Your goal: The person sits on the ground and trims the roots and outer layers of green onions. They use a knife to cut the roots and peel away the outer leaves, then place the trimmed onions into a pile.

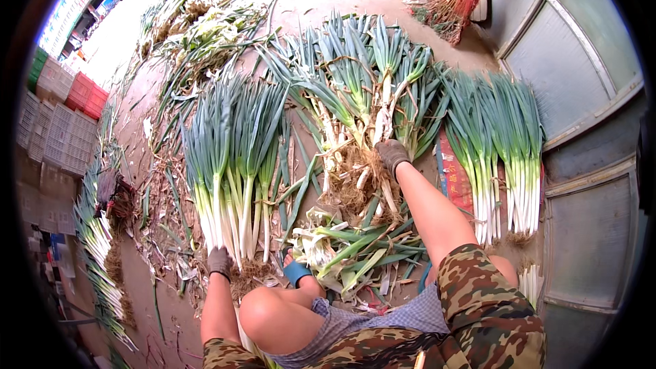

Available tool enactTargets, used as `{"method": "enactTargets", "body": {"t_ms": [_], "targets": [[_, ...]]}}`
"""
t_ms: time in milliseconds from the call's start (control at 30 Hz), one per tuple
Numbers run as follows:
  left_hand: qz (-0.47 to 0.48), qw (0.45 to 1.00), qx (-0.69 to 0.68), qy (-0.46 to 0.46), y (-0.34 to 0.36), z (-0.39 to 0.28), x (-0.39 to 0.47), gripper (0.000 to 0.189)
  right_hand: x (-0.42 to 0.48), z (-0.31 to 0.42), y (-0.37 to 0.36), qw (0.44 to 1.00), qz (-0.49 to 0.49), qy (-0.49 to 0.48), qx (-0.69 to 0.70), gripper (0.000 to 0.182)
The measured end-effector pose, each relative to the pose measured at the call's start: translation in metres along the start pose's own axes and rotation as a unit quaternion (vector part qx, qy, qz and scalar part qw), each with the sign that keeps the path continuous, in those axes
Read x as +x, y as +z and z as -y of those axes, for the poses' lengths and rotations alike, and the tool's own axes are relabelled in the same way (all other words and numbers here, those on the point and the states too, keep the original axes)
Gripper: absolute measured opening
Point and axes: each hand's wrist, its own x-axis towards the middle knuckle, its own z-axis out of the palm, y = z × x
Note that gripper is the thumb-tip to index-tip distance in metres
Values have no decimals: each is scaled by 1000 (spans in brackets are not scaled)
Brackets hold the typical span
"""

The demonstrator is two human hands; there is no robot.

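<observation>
My left hand (220, 262), in a dark glove, is closed around the white lower end of a large scallion (217, 210). That scallion lies on a row of cleaned scallions (251, 164), leaves pointing away from me. My right hand (393, 157), gloved too, is at a heap of untrimmed scallions (353, 77) with dry outer skins and tangled brown roots (348, 179). Its fingers curl around a stalk (385, 113) there; the fingertips are partly hidden. Stripped leaves and skins (353, 256) lie between my feet and the heap.
Two cleaned bundles (492, 154) lie right, partly on a red printed sheet (455, 174), beside a glazed metal-framed panel (558, 51). More scallions (100, 251) and stacked plastic crates (66, 133) are left. Leaf waste (205, 41) and a red broom (456, 5) are farther off.
</observation>
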Motion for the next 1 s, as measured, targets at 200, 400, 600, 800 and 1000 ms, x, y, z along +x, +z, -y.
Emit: {"method": "enactTargets", "body": {"t_ms": [200, 400, 600, 800, 1000], "targets": [[-128, 904, 400, 75, 26, 15, -8, 59, 35, 15, -6, 982, 12, 35, 186, 31], [-71, 932, 200, 295, 42, -107, -98, 60, -45, 58, -38, 912, 149, 10, 383, 16], [214, 876, -47, 429, 89, -231, -257, 44, -63, 14, -22, 980, 118, 8, 157, 10], [403, 853, -107, 313, 90, -256, -445, 21, -7, -36, -31, 993, 0, -77, 93, 13], [417, 875, -35, 243, 133, -219, -412, 29, 36, 13, -45, 974, -108, -174, 93, 22]]}}
